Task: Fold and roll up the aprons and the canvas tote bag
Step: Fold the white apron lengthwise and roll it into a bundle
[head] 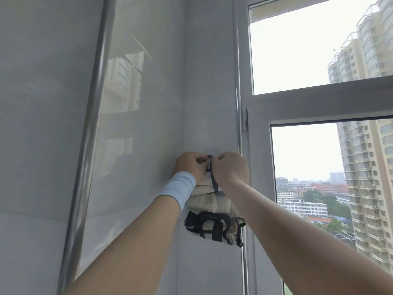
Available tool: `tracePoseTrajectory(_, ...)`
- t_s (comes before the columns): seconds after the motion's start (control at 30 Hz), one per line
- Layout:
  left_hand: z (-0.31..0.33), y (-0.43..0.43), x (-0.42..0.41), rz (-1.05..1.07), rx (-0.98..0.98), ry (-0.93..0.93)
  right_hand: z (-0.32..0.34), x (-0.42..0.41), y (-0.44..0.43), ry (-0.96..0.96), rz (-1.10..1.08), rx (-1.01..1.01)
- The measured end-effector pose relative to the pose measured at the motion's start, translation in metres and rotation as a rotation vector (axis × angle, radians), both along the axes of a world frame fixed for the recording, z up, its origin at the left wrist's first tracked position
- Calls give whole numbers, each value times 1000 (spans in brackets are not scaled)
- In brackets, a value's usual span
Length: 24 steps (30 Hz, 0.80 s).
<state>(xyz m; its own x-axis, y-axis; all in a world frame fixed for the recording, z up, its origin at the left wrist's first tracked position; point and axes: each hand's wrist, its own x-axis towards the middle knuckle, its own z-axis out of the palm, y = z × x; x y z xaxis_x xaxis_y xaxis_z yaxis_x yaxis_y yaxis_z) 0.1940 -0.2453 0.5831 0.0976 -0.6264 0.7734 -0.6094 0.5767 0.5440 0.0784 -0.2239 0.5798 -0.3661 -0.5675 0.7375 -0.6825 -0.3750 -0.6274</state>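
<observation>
A rolled cream cloth bundle point(209, 201) with dark straps hangs against the grey wall point(148, 124) beside the window frame point(255, 145). Left hand point(189, 165) and right hand point(230, 168) both pinch its top strap point(210, 165) closed-fingered.

High-rise flat: glossy tiled wall point(53, 124), window point(319, 99) overlooking apartment towers point(365, 145).

Glossy grey wall point(138, 124), window point(308, 99) (high-rises outside), metal pipe point(239, 81)
</observation>
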Motion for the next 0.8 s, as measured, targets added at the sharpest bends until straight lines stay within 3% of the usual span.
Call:
tracePoseTrajectory(0.13, -11, -6, 2, 3, 58, -18, -8, 0, -4, 40, -30, 49)
tracePoseTrajectory(0.27, -28, 3, 1, 14, -5, 3, -20, -4, 6, 121, -18, 48)
tracePoseTrajectory(0.47, -55, 21, 6, 55, -28, -156, -43, -16, 26, 375, 74, -32)
tracePoseTrajectory(0.63, -80, 33, 14, 48, -112, -159, -78, -27, 32, 573, 148, -139)
tracePoseTrajectory(0.8, -96, 48, 11, 51, -174, -200, -100, -39, 38, 654, 67, -115)
